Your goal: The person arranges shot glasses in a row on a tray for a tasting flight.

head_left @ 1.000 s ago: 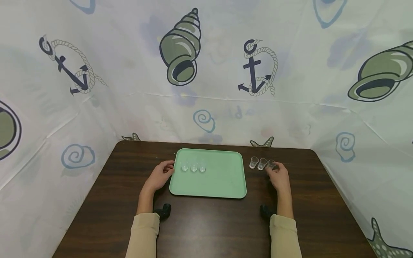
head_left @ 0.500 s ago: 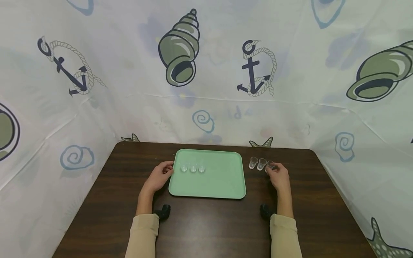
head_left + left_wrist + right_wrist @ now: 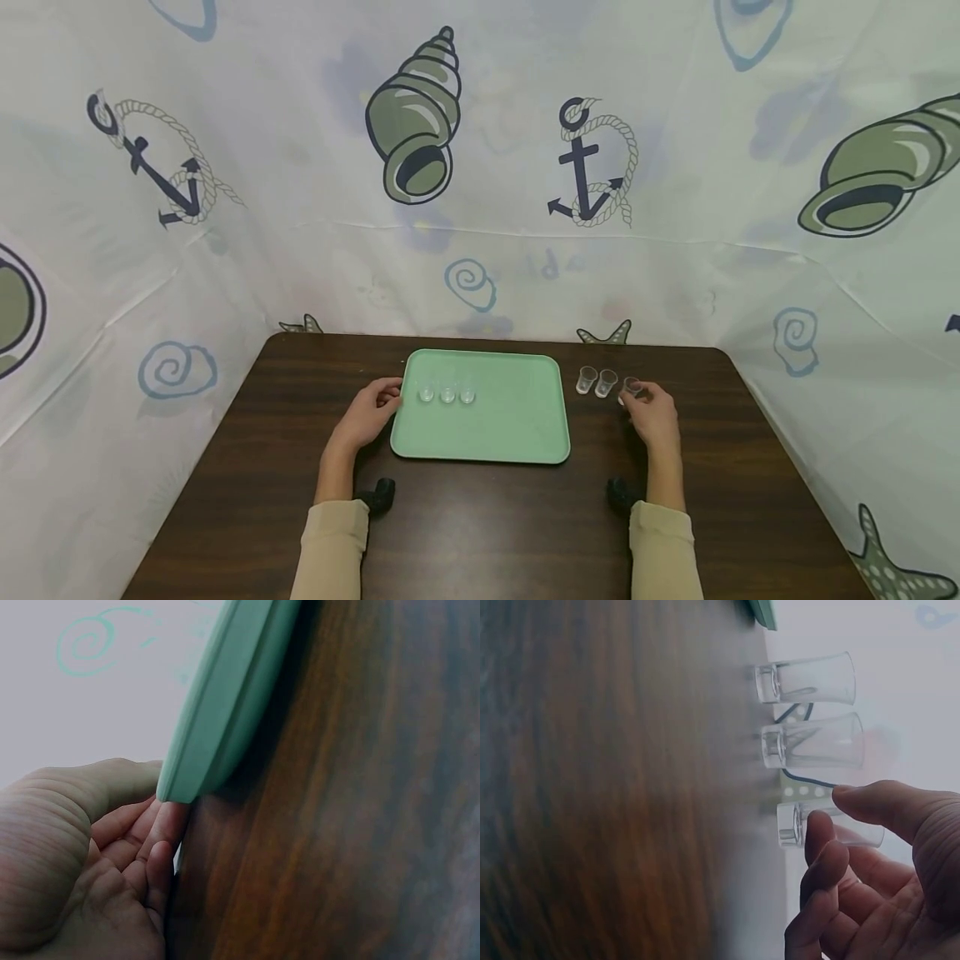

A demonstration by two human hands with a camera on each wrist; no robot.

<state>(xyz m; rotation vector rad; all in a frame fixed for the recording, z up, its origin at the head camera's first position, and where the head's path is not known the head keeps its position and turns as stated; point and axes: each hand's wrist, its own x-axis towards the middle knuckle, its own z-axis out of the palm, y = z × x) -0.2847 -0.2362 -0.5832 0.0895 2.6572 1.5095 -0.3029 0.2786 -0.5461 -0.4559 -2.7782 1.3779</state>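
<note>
On the brown table lies a mint-green tray [image 3: 510, 429] with three small clear glasses in a row on its left half, the middle one [image 3: 447, 393] among them. My left hand [image 3: 367, 417] grips the tray's left rim; in the left wrist view the thumb meets the edge [image 3: 217, 712] and the fingers curl below it. Right of the tray, my right hand [image 3: 654, 415] holds a clear shot glass [image 3: 789, 825] between thumb and fingers, which partly hide it. Two similar shot glasses, one nearer the tray [image 3: 587, 380] and one beside it [image 3: 606, 383], stand upright to its left.
The dark wood table [image 3: 480, 533] ends at a back edge just behind the tray. A pale curtain [image 3: 510, 158] printed with shells and anchors hangs behind and at both sides.
My right hand has shifted slightly right with its shot glass, widening the gap to the other two. The left hand stays at the tray's rim. The head view has shifted a little.
</note>
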